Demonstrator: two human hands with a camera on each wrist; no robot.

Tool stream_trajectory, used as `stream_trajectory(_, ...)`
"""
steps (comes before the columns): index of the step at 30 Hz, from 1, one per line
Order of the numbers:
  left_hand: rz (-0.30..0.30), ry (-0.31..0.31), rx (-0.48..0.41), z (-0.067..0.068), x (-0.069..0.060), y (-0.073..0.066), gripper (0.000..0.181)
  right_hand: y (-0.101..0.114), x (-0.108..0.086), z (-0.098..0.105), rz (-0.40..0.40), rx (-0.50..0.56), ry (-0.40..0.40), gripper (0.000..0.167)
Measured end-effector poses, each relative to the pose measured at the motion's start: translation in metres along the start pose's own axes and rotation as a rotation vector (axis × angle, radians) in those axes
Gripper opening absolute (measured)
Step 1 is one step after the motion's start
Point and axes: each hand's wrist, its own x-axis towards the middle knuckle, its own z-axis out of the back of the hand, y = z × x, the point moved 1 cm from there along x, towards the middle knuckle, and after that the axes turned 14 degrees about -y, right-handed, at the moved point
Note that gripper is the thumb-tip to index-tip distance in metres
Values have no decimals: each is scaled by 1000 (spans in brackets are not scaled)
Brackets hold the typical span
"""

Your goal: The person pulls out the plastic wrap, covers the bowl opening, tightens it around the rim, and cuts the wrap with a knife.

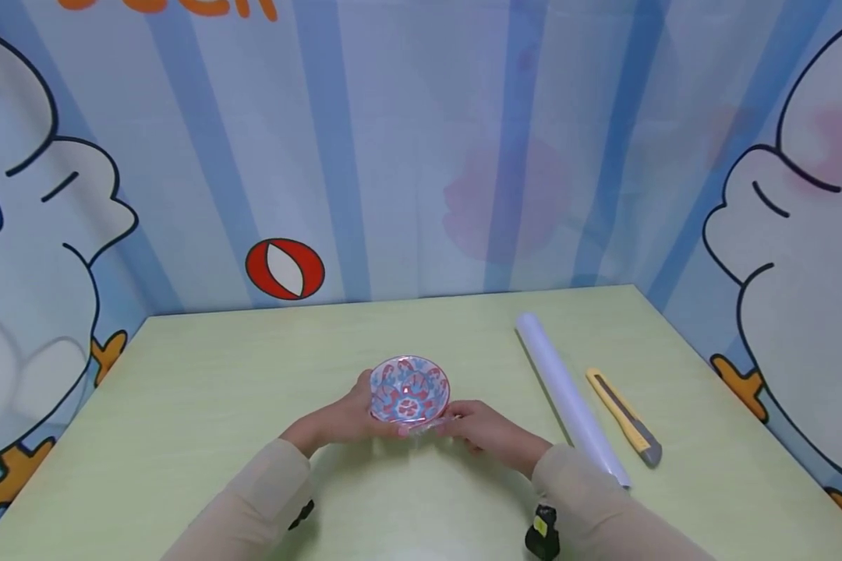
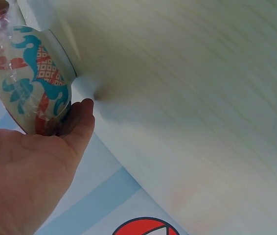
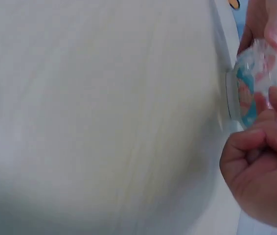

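Note:
A small bowl (image 1: 409,388) with a red, blue and white pattern is held tilted just above the table, its inside facing the head camera. My left hand (image 1: 351,413) grips it from the left, fingers and thumb around its side. In the left wrist view the bowl's patterned outer wall (image 2: 40,73) shows, with clear plastic film (image 2: 4,29) over part of it. At the bowl's near right, my right hand (image 1: 487,427) pinches a bit of this film between thumb and curled fingers. Bunched film also shows on the bowl in the right wrist view.
To the right of the hands, a long pale lilac roll (image 1: 571,397) lies slantwise on the light green table (image 1: 252,374). Beyond it rests a yellow and grey utility knife (image 1: 624,419). A striped cartoon backdrop (image 1: 421,156) rises behind the table and at its sides.

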Motion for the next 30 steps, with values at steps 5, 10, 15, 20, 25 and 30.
stream_trajectory(5, 15, 4, 20, 1, 1, 0, 115, -1, 1, 10, -20, 107, 83, 9)
stream_trajectory(10, 22, 6, 4, 1, 2, 1, 116, -3, 3, 11, 27, -6, -21, 12)
stream_trajectory(15, 28, 7, 18, 1, 1, 2, 117, -3, 5, 7, 0, -198, -223, 13)
stream_trajectory(20, 31, 5, 22, 3, 0, 1, 115, 1, 14, 9, -28, -220, -333, 14)
stream_trajectory(25, 29, 19, 25, 2, 0, 1, 115, 5, 24, 8, -41, -227, -330, 16)
stream_trajectory(30, 24, 13, 19, 2, -1, 2, 111, 4, 32, 4, -110, -157, -327, 20)
